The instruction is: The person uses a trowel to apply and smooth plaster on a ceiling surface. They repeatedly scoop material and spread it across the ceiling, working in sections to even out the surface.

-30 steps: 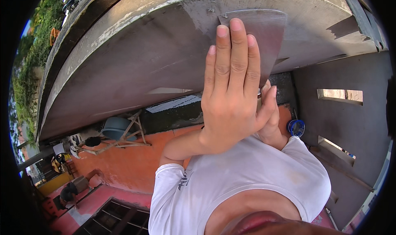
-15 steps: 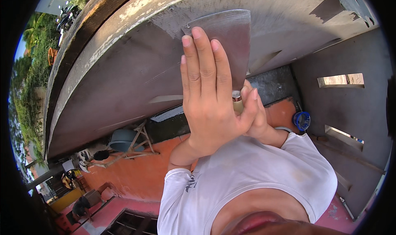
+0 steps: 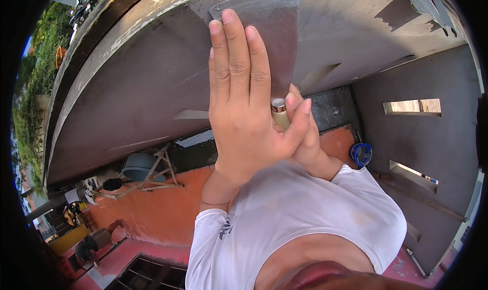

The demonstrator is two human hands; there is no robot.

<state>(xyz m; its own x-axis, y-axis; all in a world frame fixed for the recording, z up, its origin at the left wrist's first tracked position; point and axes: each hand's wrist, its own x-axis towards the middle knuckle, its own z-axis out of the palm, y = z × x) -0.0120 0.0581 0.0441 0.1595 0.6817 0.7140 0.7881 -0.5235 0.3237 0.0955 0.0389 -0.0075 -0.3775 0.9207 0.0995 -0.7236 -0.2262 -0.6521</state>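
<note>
A wide putty knife, with a flared metal blade and a cream handle, points up against the grey wall surface. My right hand, partly hidden behind the left one, is closed around its handle just below the metal collar. My left hand is stretched out flat over the left part of the blade, back toward me. Its fingers are straight and its thumb reaches to the right, across the handle. The blade's upper edge shows past my fingertips, and its right side is uncovered.
A blue bucket stands on the floor at right, near a grey wall with slot openings. A grey-blue basin and a wooden stand are at left. Farther off at lower left, a person in dark clothing bends over.
Both hands and the putty knife have moved up and slightly left in view, with the same grip. The background has shifted a little left, and the person at lower left shows more fully.
</note>
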